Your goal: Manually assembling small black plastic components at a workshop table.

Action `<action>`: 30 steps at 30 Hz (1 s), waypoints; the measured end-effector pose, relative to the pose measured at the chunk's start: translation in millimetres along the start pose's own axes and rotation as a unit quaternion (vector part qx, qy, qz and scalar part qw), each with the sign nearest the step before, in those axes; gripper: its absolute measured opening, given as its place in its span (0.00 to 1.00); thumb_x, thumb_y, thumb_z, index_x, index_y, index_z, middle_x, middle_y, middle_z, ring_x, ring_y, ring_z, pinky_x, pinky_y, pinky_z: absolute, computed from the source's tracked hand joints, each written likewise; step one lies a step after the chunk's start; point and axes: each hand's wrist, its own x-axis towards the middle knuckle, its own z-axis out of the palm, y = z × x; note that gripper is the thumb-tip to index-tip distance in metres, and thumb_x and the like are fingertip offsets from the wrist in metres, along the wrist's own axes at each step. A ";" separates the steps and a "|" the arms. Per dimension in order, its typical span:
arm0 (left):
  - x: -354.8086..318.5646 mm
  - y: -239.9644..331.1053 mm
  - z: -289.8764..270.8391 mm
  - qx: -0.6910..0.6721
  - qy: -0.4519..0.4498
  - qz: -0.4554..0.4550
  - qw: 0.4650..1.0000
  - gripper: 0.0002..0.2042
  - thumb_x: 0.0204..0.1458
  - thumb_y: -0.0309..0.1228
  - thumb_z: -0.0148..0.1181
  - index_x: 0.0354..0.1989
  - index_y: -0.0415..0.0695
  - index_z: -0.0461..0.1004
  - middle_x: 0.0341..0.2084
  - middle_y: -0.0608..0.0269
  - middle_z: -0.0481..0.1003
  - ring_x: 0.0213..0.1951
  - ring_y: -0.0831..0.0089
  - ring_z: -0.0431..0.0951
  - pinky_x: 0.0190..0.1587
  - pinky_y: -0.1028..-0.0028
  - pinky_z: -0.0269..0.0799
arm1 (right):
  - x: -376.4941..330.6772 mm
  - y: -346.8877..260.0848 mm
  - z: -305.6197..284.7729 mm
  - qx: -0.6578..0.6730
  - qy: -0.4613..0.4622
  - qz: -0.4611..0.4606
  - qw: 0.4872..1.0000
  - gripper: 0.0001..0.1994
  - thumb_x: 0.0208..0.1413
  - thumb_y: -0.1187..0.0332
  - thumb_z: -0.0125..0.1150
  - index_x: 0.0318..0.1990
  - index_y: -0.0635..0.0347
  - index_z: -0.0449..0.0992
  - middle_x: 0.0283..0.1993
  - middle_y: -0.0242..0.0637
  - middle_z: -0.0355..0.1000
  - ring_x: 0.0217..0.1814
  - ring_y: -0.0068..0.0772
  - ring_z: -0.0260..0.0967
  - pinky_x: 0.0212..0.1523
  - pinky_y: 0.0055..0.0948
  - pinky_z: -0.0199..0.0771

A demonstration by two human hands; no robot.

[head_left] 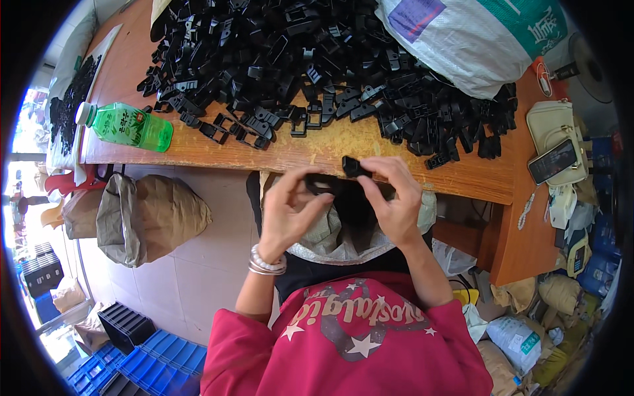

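Pinched between the thumb and fingers of my right hand (399,204) is a small black plastic part (352,166), held at the table's front edge. To its left, my left hand (288,214) is curled, thumb and forefinger close around something dark and blurred that I cannot make out. Both hands are above the mouth of a white woven sack (370,254) at my lap; its inside is dark. Beyond them, a big heap of black plastic parts (264,66) covers much of the wooden table (323,146), with loose pieces along its near side.
A green bottle (125,125) lies on the table at left. A white and green sack (462,46) leans over the heap at right. A phone (553,162) rests on a cream bag (555,122) at the right edge. Brown sacks (168,214) and blue crates (168,360) stand left.
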 end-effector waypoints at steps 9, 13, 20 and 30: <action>6.4 16.3 7.5 -0.080 -0.098 -0.091 0.988 0.18 0.53 0.18 0.58 0.53 0.30 0.66 0.32 0.53 0.80 0.34 0.70 0.82 0.36 0.79 0.78 | -3.0 -8.0 -12.9 0.043 -0.032 -0.054 0.997 0.13 0.42 0.82 0.67 0.38 0.64 0.77 0.39 0.40 0.76 0.40 0.41 0.73 0.40 0.32 0.73; 7.0 17.0 8.8 -0.084 -0.092 -0.094 0.988 0.18 0.53 0.19 0.59 0.52 0.30 0.67 0.30 0.54 0.80 0.33 0.73 0.82 0.35 0.81 0.77 | -6.0 -7.5 -13.1 0.045 -0.035 -0.060 0.997 0.13 0.41 0.82 0.67 0.37 0.64 0.78 0.39 0.40 0.76 0.39 0.40 0.72 0.39 0.32 0.72; 3.6 26.6 14.0 0.035 -0.095 -0.089 0.991 0.16 0.53 0.21 0.60 0.50 0.31 0.71 0.26 0.57 0.81 0.31 0.79 0.81 0.32 0.83 0.74 | -15.5 -4.6 -8.9 -0.037 -0.020 -0.122 0.992 0.13 0.40 0.80 0.66 0.38 0.62 0.79 0.42 0.37 0.75 0.40 0.39 0.70 0.39 0.34 0.70; -9.1 30.3 29.6 0.131 -0.051 0.080 0.987 0.18 0.50 0.18 0.60 0.51 0.38 0.71 0.38 0.53 0.78 0.34 0.65 0.83 0.34 0.75 0.76 | -18.3 -12.8 -11.6 0.106 -0.050 0.051 0.992 0.16 0.47 0.82 0.63 0.46 0.65 0.76 0.40 0.44 0.74 0.41 0.43 0.72 0.41 0.31 0.72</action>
